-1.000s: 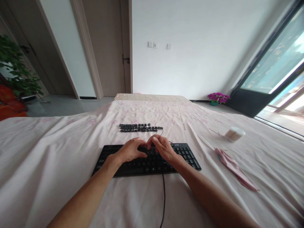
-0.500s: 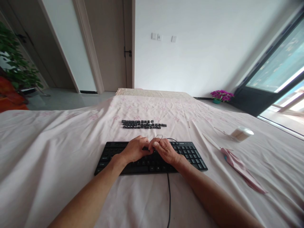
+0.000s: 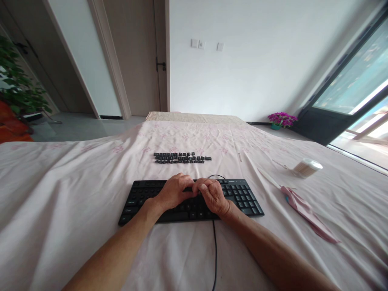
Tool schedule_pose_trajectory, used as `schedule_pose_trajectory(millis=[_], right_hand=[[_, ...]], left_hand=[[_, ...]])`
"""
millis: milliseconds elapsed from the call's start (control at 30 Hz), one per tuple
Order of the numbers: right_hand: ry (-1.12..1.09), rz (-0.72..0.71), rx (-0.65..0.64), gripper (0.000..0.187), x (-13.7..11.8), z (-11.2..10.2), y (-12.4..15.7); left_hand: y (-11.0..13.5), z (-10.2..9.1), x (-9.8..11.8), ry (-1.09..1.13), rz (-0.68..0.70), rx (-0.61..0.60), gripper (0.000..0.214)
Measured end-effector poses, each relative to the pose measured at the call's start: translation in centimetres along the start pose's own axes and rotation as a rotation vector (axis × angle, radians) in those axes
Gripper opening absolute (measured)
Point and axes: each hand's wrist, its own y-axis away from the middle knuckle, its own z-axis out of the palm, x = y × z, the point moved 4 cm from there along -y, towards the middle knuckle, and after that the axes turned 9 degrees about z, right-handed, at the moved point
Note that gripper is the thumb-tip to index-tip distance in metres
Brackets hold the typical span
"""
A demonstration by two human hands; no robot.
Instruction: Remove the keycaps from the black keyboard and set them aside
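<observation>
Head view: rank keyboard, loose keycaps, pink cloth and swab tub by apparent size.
1. keyboard, clearly largest.
2. keycaps and pink cloth: similar span, too close to rank; the cloth lies nearer the camera.
3. swab tub, smallest.

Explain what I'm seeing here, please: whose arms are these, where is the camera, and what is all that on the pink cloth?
No machine here: a person wears a camera on the head, so the view looks forward and down at their own bare arms. The left hand and right hand meet on a black keyboard lying on a pink sheet; its cable runs toward the viewer. Whether they pinch anything is hidden. Beyond the keyboard lie rows of loose black keycaps. To the right are a round tub of cotton swabs and a folded pink cloth.
</observation>
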Motion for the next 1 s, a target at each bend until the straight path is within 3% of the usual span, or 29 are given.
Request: schedule_pose_trajectory(millis=[133,233,500,667,833,1000], right_hand=[[0.005,0.013,0.067,0.050,-0.1,-0.3,0.2],[0.040,0.006,0.117,0.049,-0.2,-0.6,0.2],[0.344,-0.063,0.313,0.031,-0.5,-1.7,0.5],[0.548,-0.128,0.194,0.030,-0.7,-1.0,0.1],[0.720,0.038,0.102,0.022,-0.1,-0.5,-0.6],[0.725,0.113,0.080,0.016,0.4,-0.2,-0.7]], left_hand=[[-0.1,-0.1,0.3,0.076,0.014,0.001,0.009],[0.0,-0.1,0.0,0.133,-0.052,0.046,0.005],[0.5,0.0,-1.8,0.600,-0.222,0.282,0.042],[0.4,-0.1,-2.6,0.745,-0.241,0.361,0.052],[0.4,-0.3,-2.5,0.769,-0.281,0.400,0.056],[0.5,-0.3,-2.4,0.732,-0.294,0.398,0.056]])
